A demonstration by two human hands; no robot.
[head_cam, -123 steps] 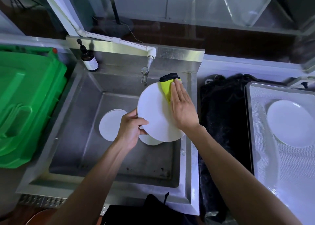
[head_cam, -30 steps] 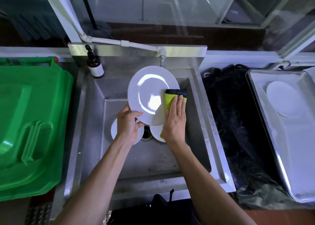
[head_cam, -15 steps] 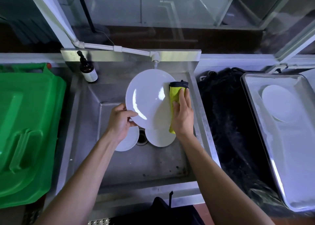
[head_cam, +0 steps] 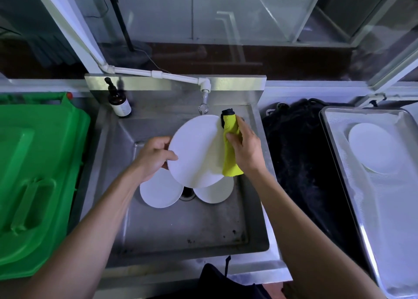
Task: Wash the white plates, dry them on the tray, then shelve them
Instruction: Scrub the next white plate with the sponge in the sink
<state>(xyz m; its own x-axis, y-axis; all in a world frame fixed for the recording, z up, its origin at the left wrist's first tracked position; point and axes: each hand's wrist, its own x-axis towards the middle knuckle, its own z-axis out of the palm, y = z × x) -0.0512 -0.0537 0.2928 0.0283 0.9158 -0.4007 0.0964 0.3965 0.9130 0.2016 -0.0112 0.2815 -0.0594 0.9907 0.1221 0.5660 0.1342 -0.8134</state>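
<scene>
One plate in washing — left hand grips rim, right hand now clutches bunched cloth, earlier pressed flat — scrubbing nearly done.

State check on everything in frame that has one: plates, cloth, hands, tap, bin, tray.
Held plate: tilted over the sink, gripped at its left rim.
Left hand: grips that rim.
Right hand: grips the yellow cloth, pressed on the plate's right edge.
Two sink plates: lying flat by the drain.
Tray plate: lying on the tray.
Tap: flow cannot be told.
Green bin: lid closed.
</scene>
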